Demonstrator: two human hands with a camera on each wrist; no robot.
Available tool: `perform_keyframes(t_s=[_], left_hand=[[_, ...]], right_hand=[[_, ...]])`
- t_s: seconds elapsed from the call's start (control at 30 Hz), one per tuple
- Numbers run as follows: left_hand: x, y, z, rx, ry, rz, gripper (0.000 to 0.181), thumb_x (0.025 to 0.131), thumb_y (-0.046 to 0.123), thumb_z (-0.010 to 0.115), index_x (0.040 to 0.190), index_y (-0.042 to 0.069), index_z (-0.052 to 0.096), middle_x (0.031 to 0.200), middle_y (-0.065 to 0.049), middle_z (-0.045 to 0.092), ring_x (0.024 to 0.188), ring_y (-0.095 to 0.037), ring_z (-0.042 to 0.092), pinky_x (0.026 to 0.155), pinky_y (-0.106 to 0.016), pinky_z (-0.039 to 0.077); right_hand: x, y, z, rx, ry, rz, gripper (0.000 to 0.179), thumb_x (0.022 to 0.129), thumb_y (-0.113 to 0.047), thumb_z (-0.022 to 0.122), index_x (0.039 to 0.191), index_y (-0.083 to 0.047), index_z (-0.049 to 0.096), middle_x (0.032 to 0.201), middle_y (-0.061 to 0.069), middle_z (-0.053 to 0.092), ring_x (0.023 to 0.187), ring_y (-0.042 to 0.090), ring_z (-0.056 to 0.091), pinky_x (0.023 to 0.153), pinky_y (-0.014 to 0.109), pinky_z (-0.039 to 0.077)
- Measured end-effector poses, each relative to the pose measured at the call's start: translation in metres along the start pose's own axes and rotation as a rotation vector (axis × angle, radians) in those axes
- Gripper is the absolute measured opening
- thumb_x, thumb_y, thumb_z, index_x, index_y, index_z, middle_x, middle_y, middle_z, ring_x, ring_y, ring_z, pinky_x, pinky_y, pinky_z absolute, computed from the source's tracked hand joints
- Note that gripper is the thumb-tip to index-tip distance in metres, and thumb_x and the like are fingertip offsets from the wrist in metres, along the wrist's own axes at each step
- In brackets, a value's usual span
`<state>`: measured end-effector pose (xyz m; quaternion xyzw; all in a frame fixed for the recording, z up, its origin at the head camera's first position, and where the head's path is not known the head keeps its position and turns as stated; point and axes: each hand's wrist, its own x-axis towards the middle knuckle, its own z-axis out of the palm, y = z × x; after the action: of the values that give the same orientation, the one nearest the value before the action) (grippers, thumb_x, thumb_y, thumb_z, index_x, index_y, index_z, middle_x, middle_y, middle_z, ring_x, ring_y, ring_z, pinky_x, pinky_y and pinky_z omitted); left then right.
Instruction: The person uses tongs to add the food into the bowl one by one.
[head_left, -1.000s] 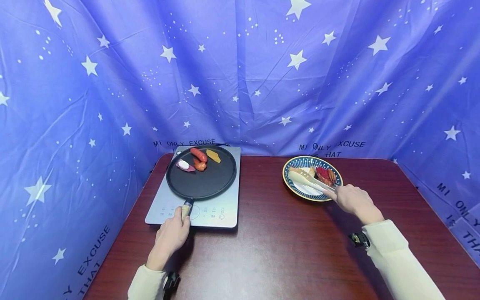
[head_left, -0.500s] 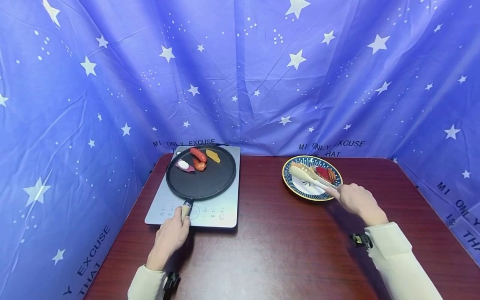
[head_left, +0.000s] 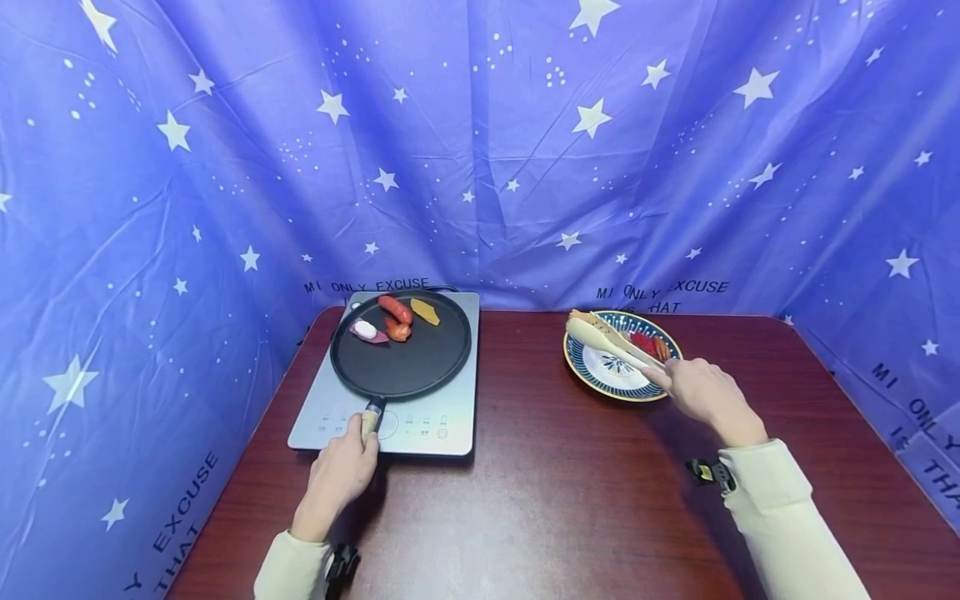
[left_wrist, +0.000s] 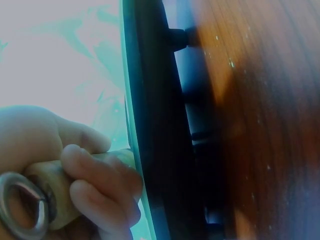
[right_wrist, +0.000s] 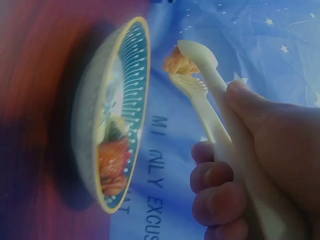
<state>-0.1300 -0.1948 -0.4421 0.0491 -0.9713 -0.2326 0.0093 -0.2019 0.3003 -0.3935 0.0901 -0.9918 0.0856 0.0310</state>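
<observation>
My left hand (head_left: 343,473) grips the wooden handle (head_left: 371,417) of a flat black frying pan (head_left: 405,367); in the left wrist view fingers curl round the handle, near its metal ring (left_wrist: 22,205). On the pan lie a red sausage (head_left: 394,309), an orange-brown piece (head_left: 398,330), a yellow slice (head_left: 425,312) and a purple piece with a white top (head_left: 366,331). My right hand (head_left: 711,400) holds cream tongs (right_wrist: 220,115), one tip spoon-shaped, the other forked. Between the tips is a lumpy golden-brown food piece (right_wrist: 180,62), raised above the patterned plate (head_left: 622,390).
The pan sits on a silver induction cooker (head_left: 442,417) at the table's left. More food, including a reddish glazed piece (right_wrist: 114,157), lies in the plate. A blue star-print curtain (head_left: 480,167) surrounds the dark red wooden table (head_left: 540,500).
My right hand has raised the tongs with the golden-brown piece up off the plate, slightly to the left. My left hand keeps its grip on the pan handle.
</observation>
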Motion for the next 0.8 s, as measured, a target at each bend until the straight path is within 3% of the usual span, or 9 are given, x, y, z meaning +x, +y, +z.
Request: perform_keyframes(t_s=[0.4, 0.8], left_hand=[[0.000, 0.000, 0.001, 0.001, 0.001, 0.003, 0.038, 0.094, 0.026, 0.044, 0.125, 0.003, 0.045, 0.079, -0.021, 0.061, 0.070, -0.040, 0.061, 0.057, -0.051, 0.043], [0.001, -0.002, 0.001, 0.001, 0.002, 0.002, 0.038, 0.095, 0.026, 0.043, 0.124, 0.003, 0.045, 0.081, -0.023, 0.061, 0.071, -0.041, 0.061, 0.057, -0.052, 0.043]], right_hand=[[0.013, -0.034, -0.014, 0.037, -0.006, -0.026, 0.052, 0.095, -0.057, 0.040, 0.072, -0.012, 0.057, 0.060, 0.003, 0.048, 0.057, 0.027, 0.050, 0.050, 0.046, 0.039], [0.030, -0.073, -0.015, -0.008, 0.075, -0.149, 0.044, 0.094, -0.046, 0.050, 0.070, -0.011, 0.053, 0.056, 0.003, 0.046, 0.051, 0.023, 0.049, 0.048, 0.041, 0.038]])
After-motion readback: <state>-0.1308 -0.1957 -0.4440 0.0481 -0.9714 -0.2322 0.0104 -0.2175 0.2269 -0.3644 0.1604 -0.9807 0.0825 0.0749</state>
